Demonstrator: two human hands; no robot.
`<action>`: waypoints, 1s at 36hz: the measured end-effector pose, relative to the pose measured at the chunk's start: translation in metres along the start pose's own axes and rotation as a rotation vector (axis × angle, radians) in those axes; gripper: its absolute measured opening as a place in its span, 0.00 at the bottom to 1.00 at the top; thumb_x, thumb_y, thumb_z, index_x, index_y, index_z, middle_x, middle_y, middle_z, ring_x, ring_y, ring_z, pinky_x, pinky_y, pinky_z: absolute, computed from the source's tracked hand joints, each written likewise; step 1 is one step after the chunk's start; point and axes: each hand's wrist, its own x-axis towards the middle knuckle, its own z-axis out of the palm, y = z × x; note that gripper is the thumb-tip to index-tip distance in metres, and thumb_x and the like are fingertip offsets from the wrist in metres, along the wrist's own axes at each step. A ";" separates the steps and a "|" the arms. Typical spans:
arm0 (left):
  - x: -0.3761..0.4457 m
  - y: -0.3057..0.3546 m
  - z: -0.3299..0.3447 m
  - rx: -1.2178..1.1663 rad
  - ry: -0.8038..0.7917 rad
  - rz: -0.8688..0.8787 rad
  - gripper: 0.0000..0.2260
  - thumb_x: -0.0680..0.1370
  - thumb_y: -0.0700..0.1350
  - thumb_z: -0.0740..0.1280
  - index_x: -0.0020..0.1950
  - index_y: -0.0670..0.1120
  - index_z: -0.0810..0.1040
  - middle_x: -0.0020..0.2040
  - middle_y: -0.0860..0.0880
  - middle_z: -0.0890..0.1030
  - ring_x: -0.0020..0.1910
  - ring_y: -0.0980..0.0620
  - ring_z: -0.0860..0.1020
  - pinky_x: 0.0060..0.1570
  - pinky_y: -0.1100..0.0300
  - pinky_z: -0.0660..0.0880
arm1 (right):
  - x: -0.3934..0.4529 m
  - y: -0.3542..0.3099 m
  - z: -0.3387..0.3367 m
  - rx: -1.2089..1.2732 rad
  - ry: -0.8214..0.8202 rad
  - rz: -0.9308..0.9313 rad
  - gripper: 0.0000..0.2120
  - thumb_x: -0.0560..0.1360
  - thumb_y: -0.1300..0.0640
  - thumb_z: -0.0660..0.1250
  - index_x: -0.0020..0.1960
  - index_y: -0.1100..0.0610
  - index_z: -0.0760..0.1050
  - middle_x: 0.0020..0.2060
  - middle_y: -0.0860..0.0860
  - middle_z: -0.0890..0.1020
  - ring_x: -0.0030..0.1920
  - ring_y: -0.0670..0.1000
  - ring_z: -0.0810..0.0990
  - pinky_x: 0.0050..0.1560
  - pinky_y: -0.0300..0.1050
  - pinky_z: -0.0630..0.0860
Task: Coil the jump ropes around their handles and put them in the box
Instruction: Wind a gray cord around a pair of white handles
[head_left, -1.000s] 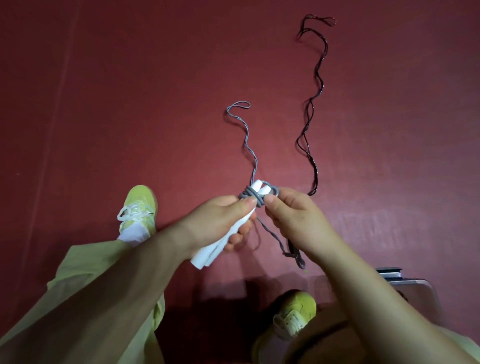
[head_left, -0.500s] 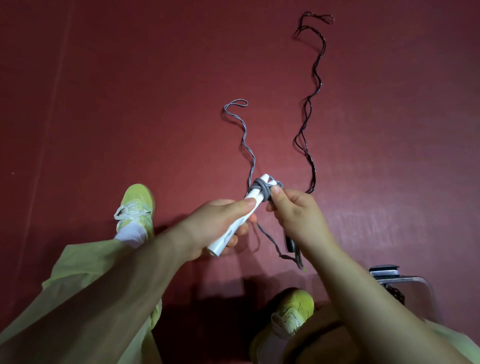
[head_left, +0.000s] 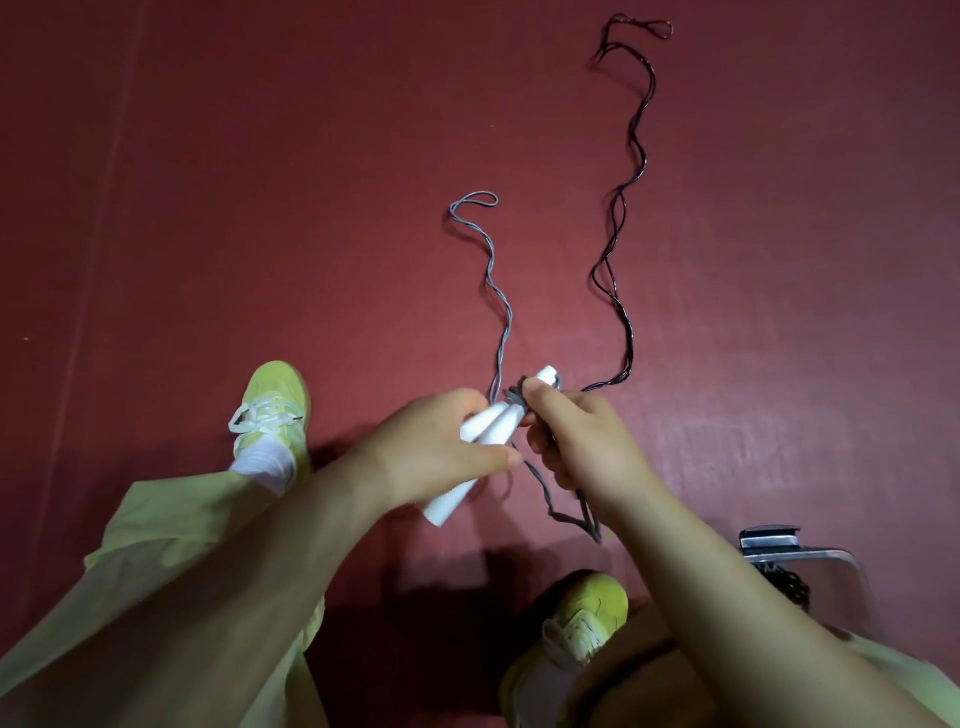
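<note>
My left hand (head_left: 441, 447) grips the two white handles (head_left: 493, 428) of a jump rope, held together and slanting up to the right. A few turns of grey rope (head_left: 517, 397) sit around their upper end. My right hand (head_left: 576, 441) pinches that grey rope at the coil, and a doubled strand hangs below it. The loose grey rope (head_left: 491, 270) trails away across the floor, ending in a loop. A second, dark jump rope (head_left: 623, 218) lies stretched out on the floor to the right. The clear box (head_left: 810, 561) stands at the lower right, partly hidden by my right arm.
The floor (head_left: 260, 182) is a dark red mat. My two yellow-green shoes (head_left: 272, 410) and light trouser legs fill the lower part of the view. Something dark and coiled (head_left: 784, 582) lies inside the box.
My left hand has turned the handles, so both lower ends now show. My right hand has moved around the coil with the grey rope. The loose grey rope on the floor has shortened slightly.
</note>
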 end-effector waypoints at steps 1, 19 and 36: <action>-0.001 0.002 -0.001 -0.124 -0.090 -0.016 0.10 0.73 0.51 0.72 0.39 0.51 0.71 0.33 0.55 0.75 0.32 0.57 0.72 0.30 0.64 0.66 | 0.000 0.000 0.000 0.015 -0.006 -0.019 0.19 0.78 0.47 0.62 0.31 0.54 0.72 0.25 0.49 0.70 0.23 0.46 0.60 0.23 0.38 0.57; -0.006 0.010 0.005 -0.742 -0.342 -0.240 0.24 0.78 0.63 0.54 0.44 0.43 0.75 0.28 0.49 0.70 0.23 0.52 0.65 0.28 0.61 0.63 | 0.005 0.003 -0.010 0.141 -0.155 -0.043 0.16 0.83 0.50 0.55 0.40 0.57 0.69 0.25 0.47 0.68 0.25 0.44 0.62 0.25 0.35 0.60; 0.004 -0.009 0.011 0.271 0.094 -0.095 0.20 0.77 0.64 0.56 0.44 0.48 0.71 0.42 0.49 0.77 0.44 0.44 0.75 0.40 0.53 0.68 | 0.008 0.019 0.002 -0.041 -0.126 0.192 0.30 0.73 0.28 0.55 0.41 0.55 0.75 0.29 0.50 0.71 0.24 0.47 0.63 0.26 0.40 0.57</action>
